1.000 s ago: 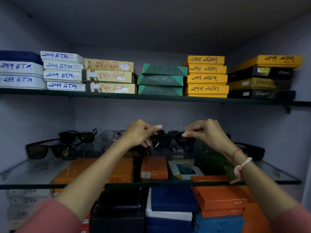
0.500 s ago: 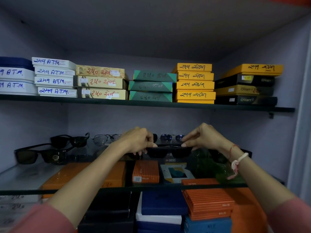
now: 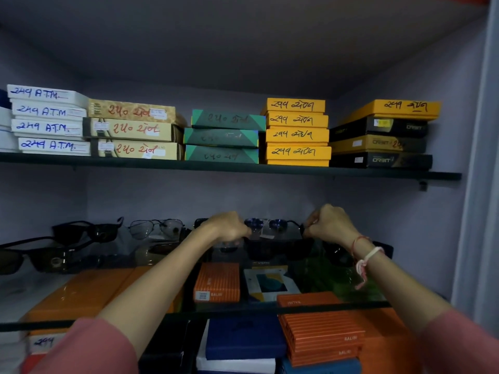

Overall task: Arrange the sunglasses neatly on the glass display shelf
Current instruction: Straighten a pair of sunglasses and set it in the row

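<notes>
- left hand (image 3: 228,228) and right hand (image 3: 330,225) both curled, each pinching one end of black sunglasses (image 3: 278,248)
- that pair sits low at mid glass shelf (image 3: 189,311), contact with the glass unclear
- blue-lens sunglasses (image 3: 266,224) just behind
- more black sunglasses (image 3: 40,256) far left
- stacked boxes (image 3: 297,133) on upper shelf

Bare glass shelf (image 3: 29,295) front-left; black sunglasses (image 3: 40,259) behind.
</notes>
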Available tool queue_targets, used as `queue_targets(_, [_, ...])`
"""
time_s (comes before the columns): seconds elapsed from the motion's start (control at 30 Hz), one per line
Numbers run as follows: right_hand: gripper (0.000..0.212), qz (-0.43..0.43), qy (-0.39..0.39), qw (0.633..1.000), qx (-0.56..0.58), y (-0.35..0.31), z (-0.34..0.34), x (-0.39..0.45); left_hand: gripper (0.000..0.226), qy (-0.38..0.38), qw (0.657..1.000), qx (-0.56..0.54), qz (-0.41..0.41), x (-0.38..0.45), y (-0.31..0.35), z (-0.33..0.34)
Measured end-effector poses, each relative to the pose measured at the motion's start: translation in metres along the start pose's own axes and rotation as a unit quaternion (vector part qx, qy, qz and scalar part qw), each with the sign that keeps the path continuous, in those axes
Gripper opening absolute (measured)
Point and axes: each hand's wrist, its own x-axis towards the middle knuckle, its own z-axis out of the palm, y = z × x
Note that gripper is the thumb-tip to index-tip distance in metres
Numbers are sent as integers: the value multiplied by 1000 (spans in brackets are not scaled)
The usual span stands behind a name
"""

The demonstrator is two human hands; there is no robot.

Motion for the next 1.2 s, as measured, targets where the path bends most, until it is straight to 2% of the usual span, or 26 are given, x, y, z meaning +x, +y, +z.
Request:
queue_targets(0.27, [18,5,-59,997,-41,6,10,13,28,-72,994,-33,-72,16,4,13])
queue_targets(0.47, [14,-5,-81,994,-76,-4,9,15,36,-78,995,-22,-56,15,3,7])
queue_targets(0.53, [16,-33,-57,996,-68,-15,9,10,41,-53,998,-1,-33,10,-8,-4])
queue_targets(0.6, [11,-78,-4,996,-48,-33,12,4,44,6,999,35,-26,5,-28,-20])
queue_targets(0.7, [11,-131,26,991,-22,-69,26,-1,37,76,988,122,-57,2,-64,-40])
queue_targets(0.77, [14,-150,-1,989,-14,-95,42,-3,29,73,980,167,-81,-2,-86,-47])
queue_targets(0.9, [28,-152,-75,985,-18,-139,84,-7,31,30,972,221,-80,-9,-115,-52])
queue_targets(1.13, [54,-83,-135,987,29,-173,119,-15,39,49,970,230,-63,-12,-151,-56])
queue_targets(1.2, [49,-61,-148,986,46,-176,121,-14,41,54,971,225,-56,-13,-158,-61])
